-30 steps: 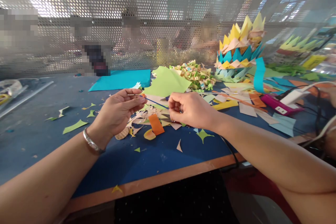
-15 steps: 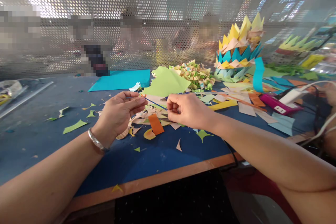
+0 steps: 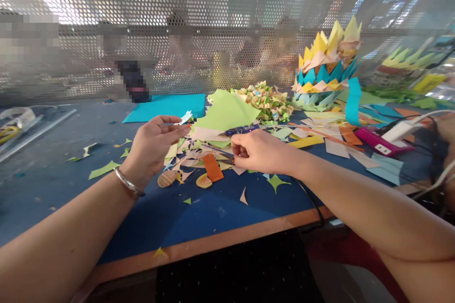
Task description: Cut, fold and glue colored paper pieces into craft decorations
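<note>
My left hand (image 3: 155,138) is raised over the blue tabletop, thumb and fingers pinched on a tiny orange paper piece (image 3: 188,126). Most of that piece is hidden by the fingertips. Across the paper scraps to the right, my right hand (image 3: 256,150) is closed on a thin dark blue stick (image 3: 221,151), whose free end points left. A dark blue pen-like tool (image 3: 242,129) lies just behind my right hand. Below and between the hands are cut paper scraps, among them an orange paper rectangle (image 3: 213,167) and a round ribbed disc (image 3: 167,179).
A light green paper sheet (image 3: 227,116) and a turquoise sheet (image 3: 167,108) lie further back. Behind them rise a heap of small folded papers (image 3: 266,99) and a layered spiky paper object (image 3: 325,68). A magenta power strip (image 3: 382,143) with cables sits right. A perforated screen (image 3: 220,4) stands behind.
The hands have moved apart, my left hand leftward. The blue stick's tip has left the orange piece at my left fingertips and now points lower, over the scraps.
</note>
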`<state>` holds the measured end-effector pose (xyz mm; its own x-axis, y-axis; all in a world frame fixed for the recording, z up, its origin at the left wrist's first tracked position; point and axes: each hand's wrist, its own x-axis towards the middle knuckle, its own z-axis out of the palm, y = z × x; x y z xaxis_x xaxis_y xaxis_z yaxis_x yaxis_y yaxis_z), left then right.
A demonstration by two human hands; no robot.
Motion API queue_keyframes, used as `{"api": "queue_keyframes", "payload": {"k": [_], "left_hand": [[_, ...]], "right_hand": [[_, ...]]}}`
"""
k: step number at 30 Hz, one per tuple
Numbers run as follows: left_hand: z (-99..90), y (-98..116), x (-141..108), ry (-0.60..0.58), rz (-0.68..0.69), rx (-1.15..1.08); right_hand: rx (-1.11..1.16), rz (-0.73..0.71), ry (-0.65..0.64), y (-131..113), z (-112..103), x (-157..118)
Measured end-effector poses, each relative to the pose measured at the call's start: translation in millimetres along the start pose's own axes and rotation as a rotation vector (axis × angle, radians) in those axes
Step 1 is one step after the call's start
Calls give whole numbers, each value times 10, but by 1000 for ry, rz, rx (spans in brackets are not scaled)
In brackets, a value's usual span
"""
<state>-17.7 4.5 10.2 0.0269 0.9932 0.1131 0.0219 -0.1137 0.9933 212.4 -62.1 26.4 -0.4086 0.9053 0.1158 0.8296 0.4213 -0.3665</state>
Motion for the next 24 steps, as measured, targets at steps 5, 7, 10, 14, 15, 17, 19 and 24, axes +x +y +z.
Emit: {"api": "queue_keyframes", "payload": {"k": [5,7,10,14,15,17,19,24], "left_hand": [[48,11,-108,-308,-44,183],[71,-5,-147,-413,-54,253],[101,-22,-186,-489,-13,312],[95,10,-210,-477,109,458],[82,27,-212,-458,150,517],[52,65,-217,-440,216,614],[25,103,-225,-481,237,652],[20,151,-262,-580,248,643]], "right_hand": [[-65,45,-114,-19,-16,4],[-70,38,-104,-20,-12,10],[-84,32,-96,-14,-2,19],[-99,21,-93,-5,2,16],[-101,21,-95,-5,1,13],[-102,24,-97,-9,-4,8],[-104,33,-97,-15,-8,7],[-120,47,-96,-24,-4,15]]}}
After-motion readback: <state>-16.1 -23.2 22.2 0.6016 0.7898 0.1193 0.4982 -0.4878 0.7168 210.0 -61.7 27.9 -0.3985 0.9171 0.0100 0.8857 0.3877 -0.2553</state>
